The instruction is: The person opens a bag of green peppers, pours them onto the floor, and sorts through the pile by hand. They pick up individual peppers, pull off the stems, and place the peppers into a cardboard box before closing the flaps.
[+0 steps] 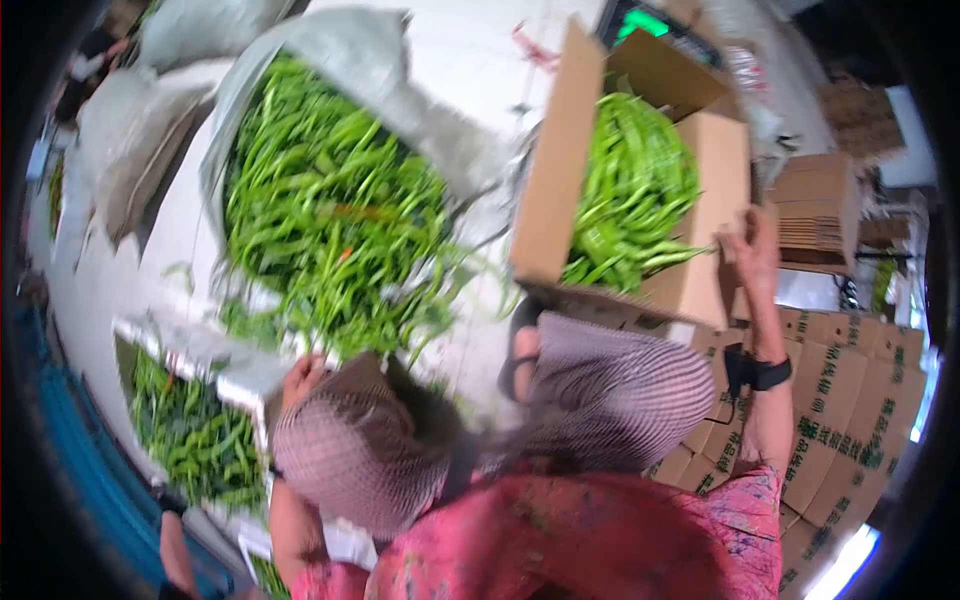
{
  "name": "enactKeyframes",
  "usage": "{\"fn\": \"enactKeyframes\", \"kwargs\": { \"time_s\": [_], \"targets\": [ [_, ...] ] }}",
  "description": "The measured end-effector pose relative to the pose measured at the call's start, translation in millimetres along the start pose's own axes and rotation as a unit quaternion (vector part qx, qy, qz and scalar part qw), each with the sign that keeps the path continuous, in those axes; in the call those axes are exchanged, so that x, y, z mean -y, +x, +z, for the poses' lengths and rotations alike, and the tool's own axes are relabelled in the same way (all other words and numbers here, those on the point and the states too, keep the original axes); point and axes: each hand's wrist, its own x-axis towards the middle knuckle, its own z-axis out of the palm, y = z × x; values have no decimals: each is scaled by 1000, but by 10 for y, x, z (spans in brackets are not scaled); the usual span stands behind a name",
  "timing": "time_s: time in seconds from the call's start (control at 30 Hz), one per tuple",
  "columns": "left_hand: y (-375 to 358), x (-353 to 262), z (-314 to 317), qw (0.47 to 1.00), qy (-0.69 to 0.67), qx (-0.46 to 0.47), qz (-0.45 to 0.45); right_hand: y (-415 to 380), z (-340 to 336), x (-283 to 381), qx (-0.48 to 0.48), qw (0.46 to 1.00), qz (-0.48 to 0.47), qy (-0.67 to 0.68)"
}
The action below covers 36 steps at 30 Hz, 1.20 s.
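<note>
An open cardboard box [545, 180] partly filled with long green peppers [635, 185] stands in front of me on the right. My right hand [752, 255] grips the box's right side, with its fingers curled at the wall. To the left, a big heap of green peppers [340, 215] mixed with leaves spills from a white woven sack [370, 45]. My left hand [303, 380] is low beside my knee, between the heap's near edge and a white foam box [240, 385]. Its fingers look curled; what they hold, if anything, is hidden.
More full woven sacks [140, 140] lie at the far left. Flattened printed cartons [835, 400] spread at the right, below a cardboard box [815, 210]. A device with a green display [645, 22] stands behind the pepper box. Another person's arm [175, 545] shows at lower left.
</note>
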Motion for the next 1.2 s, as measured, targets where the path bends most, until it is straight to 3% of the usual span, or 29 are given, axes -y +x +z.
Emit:
{"fn": "enactKeyframes", "kwargs": {
  "time_s": [0.03, 0.07, 0.1, 0.13, 0.17, 0.23, 0.33, 0.47, 0.73, 0.8, 0.83, 0.9, 0.97, 1.03, 1.17, 1.2],
  "targets": [
    [-120, -107, 91, 999, -46, 9, -10, -83, -41, 63, -6, 997, 59, 46],
    [-107, -41, 84, 996, -80, 16, -18, -180, -27, -3, -27, 993, 116, -15],
    [-103, 38, 103, 993, -112, 30, -26, -224, 96, -402, -12, 991, 130, 32],
    [-107, 63, 136, 991, -121, 31, -38, -277, 74, -432, 111, 935, 240, 235],
    [-106, 74, 180, 991, -120, 27, -43, -304, 39, -450, 220, 814, 330, 425],
    [-67, 90, 248, 992, -113, 24, -50, -448, 121, -362, 159, 814, 297, 473],
    [-24, 117, 313, 992, -105, 24, -61, -616, 7, -151, 193, 815, 278, 470],
    [65, 111, 392, 991, -106, 30, -70, -1042, 42, -63, 181, 739, 342, 551],
    [225, 19, 524, 990, -96, 26, -101, -1169, -31, 196, 174, 735, 315, 574],
    [274, -13, 538, 990, -92, 26, -101, -1226, 61, 153, 54, 695, 324, 640],
    [288, -23, 546, 991, -89, 26, -101, -1210, 44, 100, 50, 695, 324, 640],
    [317, -60, 556, 991, -85, 24, -101, -1122, -23, -68, 52, 626, 256, 735],
    [336, -85, 559, 991, -83, 24, -99, -1060, 39, -302, 24, 641, 283, 713],
    [351, -107, 562, 992, -81, 22, -99, -1005, 64, -476, -93, 829, 336, 437],
    [392, -135, 576, 992, -79, 20, -96, -688, 149, -789, -161, 846, 347, 372],
    [397, -146, 579, 992, -77, 21, -96, -612, 96, -869, -118, 850, 353, 372]
  ]
}}
